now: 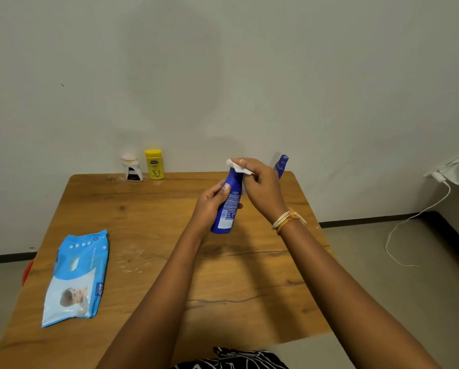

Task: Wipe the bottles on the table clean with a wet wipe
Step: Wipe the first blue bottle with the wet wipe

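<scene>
Wooden tabletop (148, 225) against a plain wall (223, 75) — left hand (209, 203) grips blue bottle (227, 209), right hand (260, 187) pinches wipe (239, 167).

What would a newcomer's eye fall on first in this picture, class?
First, the blue bottle held above the middle of the wooden table: the left hand grips its body while the right hand presses a white wet wipe on its top. Next, the blue wipes pack lying near the table's left edge.

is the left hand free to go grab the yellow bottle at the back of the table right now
Probably not yet: the left hand grips the blue bottle. The path over the table to the yellow bottle looks open once it lets go.
</scene>
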Demonstrator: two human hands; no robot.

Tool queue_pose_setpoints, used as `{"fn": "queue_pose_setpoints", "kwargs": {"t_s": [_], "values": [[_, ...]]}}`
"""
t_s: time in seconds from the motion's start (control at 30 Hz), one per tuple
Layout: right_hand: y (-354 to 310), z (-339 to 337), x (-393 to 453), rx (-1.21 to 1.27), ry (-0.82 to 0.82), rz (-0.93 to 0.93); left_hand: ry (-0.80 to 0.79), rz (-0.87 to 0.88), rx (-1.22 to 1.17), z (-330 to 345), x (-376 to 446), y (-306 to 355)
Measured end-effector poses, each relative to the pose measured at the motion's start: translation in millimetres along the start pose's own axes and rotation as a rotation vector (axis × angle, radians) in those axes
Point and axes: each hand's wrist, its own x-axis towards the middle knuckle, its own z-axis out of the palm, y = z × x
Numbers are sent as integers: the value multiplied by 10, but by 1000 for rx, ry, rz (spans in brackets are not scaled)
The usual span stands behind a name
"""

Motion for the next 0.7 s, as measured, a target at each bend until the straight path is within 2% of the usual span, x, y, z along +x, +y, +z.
{"fn": "queue_pose_setpoints", "kwargs": {"t_s": [0.1,0.23,0.27,0.37,0.4,0.47,0.57,0.63,0.7], "values": [[41,-100,-121,-152,-39,-141,-3,27,11,-32,-17,-32],[153,-198,-233,-273,85,-310,-39,34,26,-23,-51,-82],[164,-218,-260,-220,122,-291,-47,41,33,-35,-52,-91],[58,-248,-268,89,334,10,-63,61,30,-89,-39,-94],[21,-249,-256,124,374,69,-72,65,34,-95,-35,-83],[-43,-246,-241,28,285,-35,-81,73,45,-77,-20,-68],[-25,-142,-339,-227,-1,-307,-66,85,18,-47,-7,-53],[69,-82,-414,-334,18,-400,-54,101,18,-53,-1,-61],[178,-55,-458,-325,143,-448,-57,101,11,-44,-2,-82]]}}
